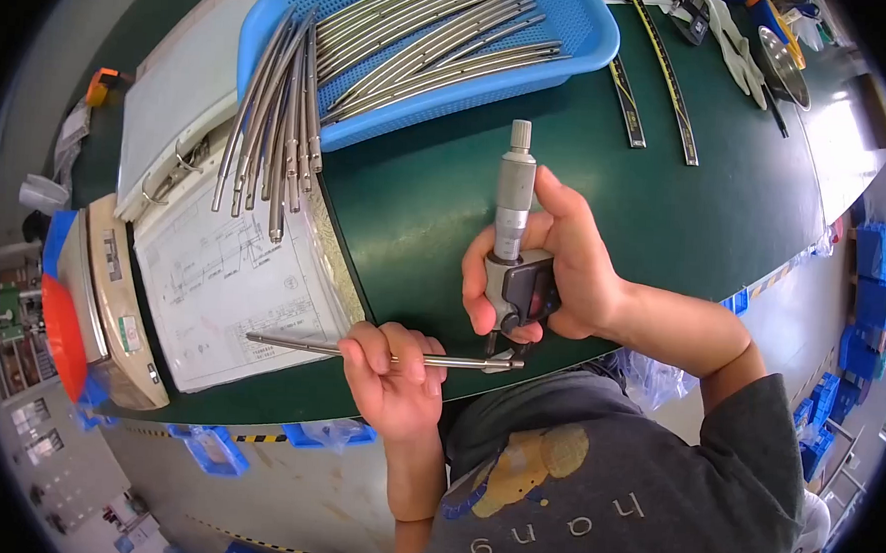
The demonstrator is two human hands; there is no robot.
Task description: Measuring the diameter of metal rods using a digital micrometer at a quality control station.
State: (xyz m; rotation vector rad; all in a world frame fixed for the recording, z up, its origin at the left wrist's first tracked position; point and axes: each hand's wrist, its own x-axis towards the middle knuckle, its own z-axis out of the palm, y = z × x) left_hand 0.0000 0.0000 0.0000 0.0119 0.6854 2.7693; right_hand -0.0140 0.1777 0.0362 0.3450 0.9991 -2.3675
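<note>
Silvery metal rod (pixel 469 362) held crosswise in the curled fingers of the left hand (pixel 395 374), near the front edge of a dark green tabletop (pixel 416 210). The right hand (pixel 581 264) is wrapped around a micrometer (pixel 512 230), its thimble directed away from the wearer; the rod's right end lies at the instrument's frame, although whether the measuring faces touch it cannot be told. Beyond, a blue perforated basket (pixel 447 103) contains many slender curved rods (pixel 406 34); a further bundle (pixel 293 118) overhangs its left side, above a printed drawing (pixel 232 295) in a ring binder (pixel 173 172).
</note>
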